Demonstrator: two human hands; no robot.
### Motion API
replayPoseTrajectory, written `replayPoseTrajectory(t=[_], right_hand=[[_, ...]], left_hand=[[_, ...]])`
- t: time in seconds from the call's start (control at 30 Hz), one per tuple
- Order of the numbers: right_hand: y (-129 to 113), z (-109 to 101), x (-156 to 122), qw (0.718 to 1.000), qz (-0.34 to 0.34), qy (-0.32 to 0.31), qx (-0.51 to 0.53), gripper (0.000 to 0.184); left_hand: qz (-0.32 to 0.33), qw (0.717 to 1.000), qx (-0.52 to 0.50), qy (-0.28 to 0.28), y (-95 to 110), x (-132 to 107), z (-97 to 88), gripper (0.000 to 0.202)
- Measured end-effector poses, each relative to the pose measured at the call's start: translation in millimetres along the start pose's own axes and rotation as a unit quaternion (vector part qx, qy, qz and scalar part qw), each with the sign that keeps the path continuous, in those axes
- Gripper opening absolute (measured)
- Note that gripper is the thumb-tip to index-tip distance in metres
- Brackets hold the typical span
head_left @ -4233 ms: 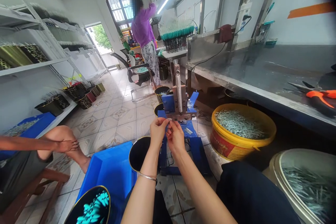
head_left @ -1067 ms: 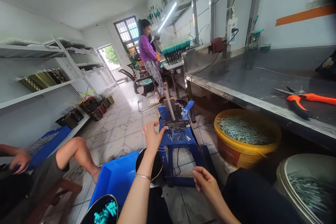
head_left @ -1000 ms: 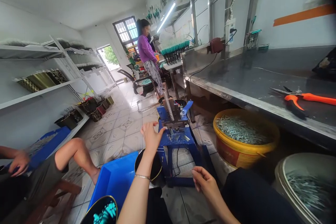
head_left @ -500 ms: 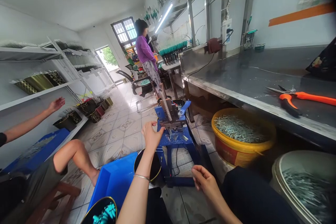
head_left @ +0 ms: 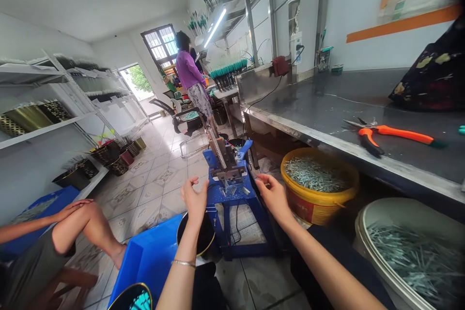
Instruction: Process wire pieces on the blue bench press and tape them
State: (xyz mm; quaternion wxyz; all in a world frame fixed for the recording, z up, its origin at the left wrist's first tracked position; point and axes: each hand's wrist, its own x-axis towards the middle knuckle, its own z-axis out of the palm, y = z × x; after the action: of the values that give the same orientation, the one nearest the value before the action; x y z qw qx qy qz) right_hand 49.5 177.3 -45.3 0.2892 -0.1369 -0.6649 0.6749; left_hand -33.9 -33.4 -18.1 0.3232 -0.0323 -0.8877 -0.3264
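Blue bench press (head_left: 219,194), between left hand (head_left: 194,202) and right hand (head_left: 273,197), untouched

The left forearm (head_left: 183,242) and right forearm (head_left: 319,256) are bare and reach forward, well apart. The left hand (head_left: 193,200) is raised and open, fingers loosely spread, a thin bracelet (head_left: 183,263) on its wrist. The right hand (head_left: 274,198) is raised too, fingers loosely curled, nothing visible in them.
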Motion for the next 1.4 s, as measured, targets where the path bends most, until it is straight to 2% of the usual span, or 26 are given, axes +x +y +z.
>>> replayPoseTrajectory(t=[0.1, 0.2, 0.33, 0.47, 0.6, 0.7, 0.87, 1.0, 1.13, 1.23, 1.3, 1.4], right_hand=[[-2.0, 12.0, 30.2, 0.994, -0.064, -0.012, -0.091, 0.032], [3.7, 24.7, 39.6, 0.988, -0.091, -0.027, -0.117, 0.029], [9.1, 34.1, 38.2, 0.995, -0.069, -0.016, -0.073, 0.026], [8.9, 37.1, 36.5, 0.999, -0.042, -0.012, -0.011, 0.027], [6.6, 36.8, 33.7, 0.999, -0.038, -0.011, -0.012, 0.031], [0.5, 34.1, 29.3, 0.994, -0.076, 0.020, -0.081, 0.028], [-20.7, 27.1, 21.2, 0.949, -0.175, 0.034, -0.259, 0.016], [-32.8, 22.7, 16.6, 0.918, -0.201, 0.029, -0.342, 0.015], [-34.5, 23.7, 14.6, 0.903, -0.212, 0.029, -0.373, 0.016], [-34.2, 25.1, 18.0, 0.913, -0.204, 0.023, -0.352, 0.019], [-33.5, 21.2, 23.0, 0.936, -0.194, 0.025, -0.293, 0.022], [-29.2, 4.8, 30.3, 0.967, -0.173, 0.077, -0.170, 0.030]], left_hand=[[-0.006, 1.000, 0.010, 0.008, -14.4, -16.4, -4.8, 0.032], [-0.018, 0.999, 0.025, 0.008, -34.7, -35.2, -10.0, 0.031], [-0.045, 0.998, 0.045, -0.002, -62.5, -59.9, -12.9, 0.031], [-0.077, 0.995, 0.057, -0.007, -80.0, -79.3, -10.8, 0.030], [-0.099, 0.993, 0.059, -0.009, -87.4, -86.4, -10.2, 0.031], [-0.107, 0.993, 0.058, -0.007, -90.7, -85.8, -11.5, 0.032], [-0.109, 0.992, 0.057, -0.003, -93.8, -85.0, -12.9, 0.032], [-0.110, 0.992, 0.054, -0.004, -93.3, -86.5, -13.8, 0.033], [-0.114, 0.992, 0.050, -0.008, -92.7, -88.0, -14.2, 0.033], [-0.122, 0.991, 0.049, -0.007, -95.1, -87.4, -14.0, 0.033], [-0.132, 0.990, 0.049, -0.005, -98.6, -85.8, -14.6, 0.033], [-0.157, 0.987, 0.047, 0.003, -105.0, -82.9, -17.0, 0.033]])
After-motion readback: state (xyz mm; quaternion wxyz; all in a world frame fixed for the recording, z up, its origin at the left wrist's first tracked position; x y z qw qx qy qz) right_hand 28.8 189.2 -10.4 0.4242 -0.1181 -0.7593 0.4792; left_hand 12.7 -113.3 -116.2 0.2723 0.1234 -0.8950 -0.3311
